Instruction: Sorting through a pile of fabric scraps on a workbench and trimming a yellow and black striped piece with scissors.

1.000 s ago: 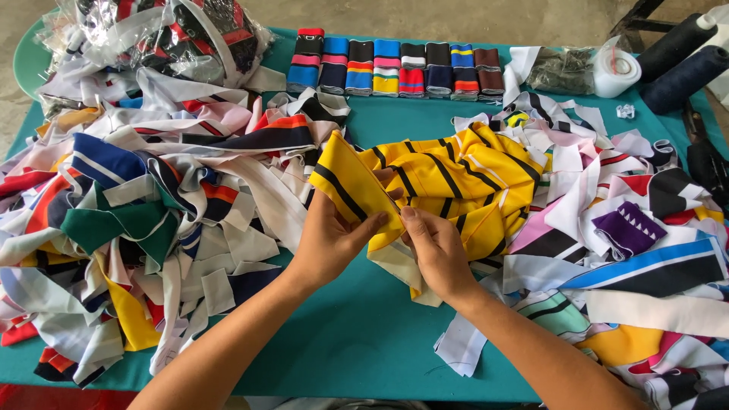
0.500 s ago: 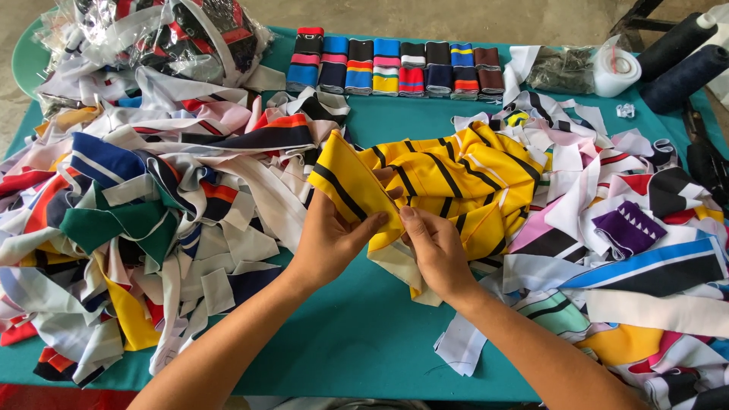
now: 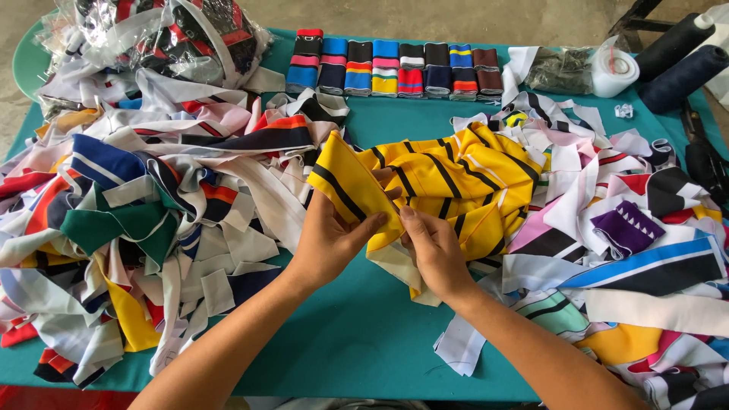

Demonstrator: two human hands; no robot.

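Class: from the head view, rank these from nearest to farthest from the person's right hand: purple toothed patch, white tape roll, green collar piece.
1. Purple toothed patch, to the right of the right hand.
2. Green collar piece, far left.
3. White tape roll, top right corner.

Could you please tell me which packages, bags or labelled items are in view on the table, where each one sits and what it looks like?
Clear plastic bag: far left corner, crinkled, stuffed with black, red and white fabric.
Small clear packet: far right, beside a white tape roll, flat, holding dark pieces.
Folded fabric bundles: far edge, in a row, striped blue, red, yellow and black.
No signs or screens show.
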